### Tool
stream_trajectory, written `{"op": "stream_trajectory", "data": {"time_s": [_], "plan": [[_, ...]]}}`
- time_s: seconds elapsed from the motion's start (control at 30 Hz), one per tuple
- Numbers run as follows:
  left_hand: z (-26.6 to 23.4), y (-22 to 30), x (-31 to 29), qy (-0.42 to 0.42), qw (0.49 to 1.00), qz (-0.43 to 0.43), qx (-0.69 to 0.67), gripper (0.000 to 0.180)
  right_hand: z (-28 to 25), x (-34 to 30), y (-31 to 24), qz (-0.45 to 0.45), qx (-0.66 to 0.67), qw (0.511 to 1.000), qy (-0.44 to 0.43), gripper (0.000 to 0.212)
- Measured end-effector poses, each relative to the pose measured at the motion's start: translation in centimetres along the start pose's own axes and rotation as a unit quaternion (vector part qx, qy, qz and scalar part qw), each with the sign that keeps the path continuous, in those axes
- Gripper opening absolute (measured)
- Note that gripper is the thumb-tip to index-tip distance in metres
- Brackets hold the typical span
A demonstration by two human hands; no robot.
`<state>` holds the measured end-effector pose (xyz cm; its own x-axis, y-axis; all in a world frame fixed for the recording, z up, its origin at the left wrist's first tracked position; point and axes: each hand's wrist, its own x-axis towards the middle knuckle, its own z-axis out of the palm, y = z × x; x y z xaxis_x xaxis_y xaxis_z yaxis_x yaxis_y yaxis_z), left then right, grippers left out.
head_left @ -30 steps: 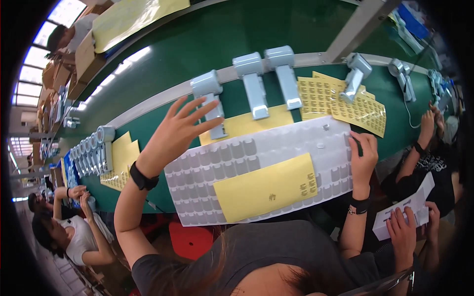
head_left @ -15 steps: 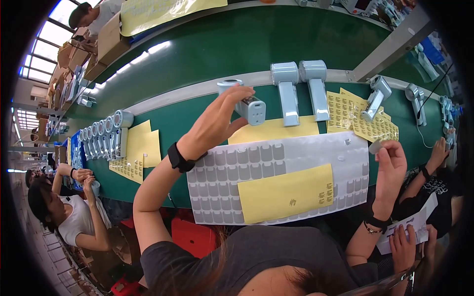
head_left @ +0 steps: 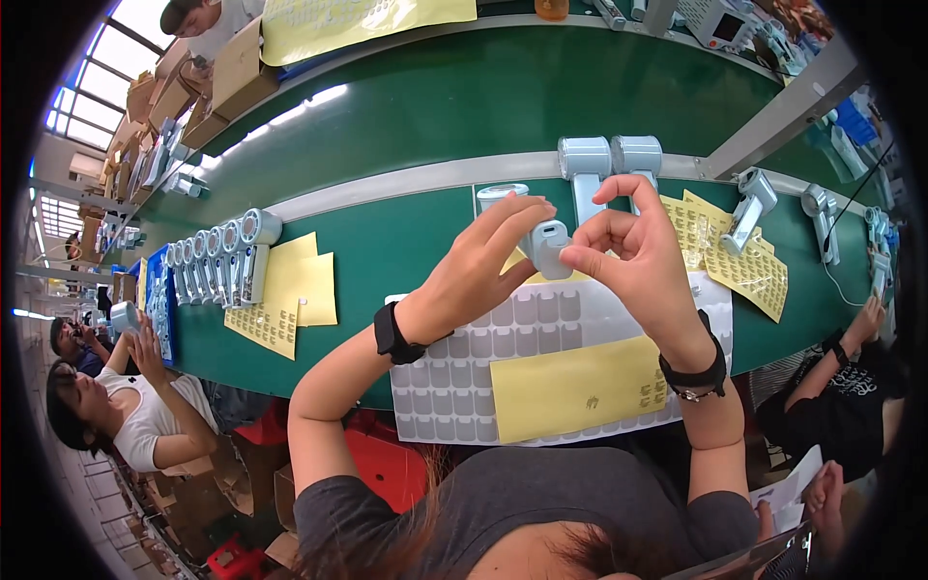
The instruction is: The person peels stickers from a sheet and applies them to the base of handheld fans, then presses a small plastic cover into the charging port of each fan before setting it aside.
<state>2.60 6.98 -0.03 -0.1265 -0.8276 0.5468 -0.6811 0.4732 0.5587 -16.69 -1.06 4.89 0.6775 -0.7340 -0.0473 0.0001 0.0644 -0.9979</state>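
Observation:
My left hand (head_left: 469, 266) is wrapped round the handle of a pale blue handheld fan (head_left: 505, 193), whose round head lies beyond my fingers. The handle's end, with a small port, faces me. At that end my right hand (head_left: 633, 266) pinches a grey rounded sticker (head_left: 552, 259) between thumb and finger. The sticker lies over the lower part of the handle's end; whether it sticks there I cannot tell. Below both hands lies a white sheet (head_left: 717, 338) of grey stickers in rows. A yellow sticker sheet (head_left: 570, 396) rests on top of it.
Two more fans (head_left: 584, 159) stand behind my right hand. A row of fans (head_left: 259, 227) stands at left beside yellow sheets (head_left: 314, 280). Further yellow sheets (head_left: 749, 275) and a fan (head_left: 749, 208) lie to the right. Co-workers (head_left: 159, 396) sit on both sides.
My right hand has come leftward from the sheet's right side, bringing the grey sticker to the handle's end. My left hand still grips the fan. The view has shifted slightly.

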Motion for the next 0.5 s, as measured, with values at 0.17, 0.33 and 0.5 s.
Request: {"op": "stream_trajectory", "data": {"time_s": [0.17,0.33,0.5], "plan": [[-0.09,-0.22,0.07,-0.009,0.999,0.008,-0.038,0.062,-0.19,0.62,0.31,-0.009,-0.025,1.0,-0.005,0.049],[-0.09,-0.25,0.09,-0.015,0.999,0.01,-0.036,0.064,-0.1,0.73,0.3,-0.012,-0.02,1.0,-0.002,0.048],[-0.08,-0.18,0.21,-0.014,0.999,0.007,-0.042,0.064,0.11,0.66,0.26,-0.024,-0.02,0.999,0.012,0.047]]}}
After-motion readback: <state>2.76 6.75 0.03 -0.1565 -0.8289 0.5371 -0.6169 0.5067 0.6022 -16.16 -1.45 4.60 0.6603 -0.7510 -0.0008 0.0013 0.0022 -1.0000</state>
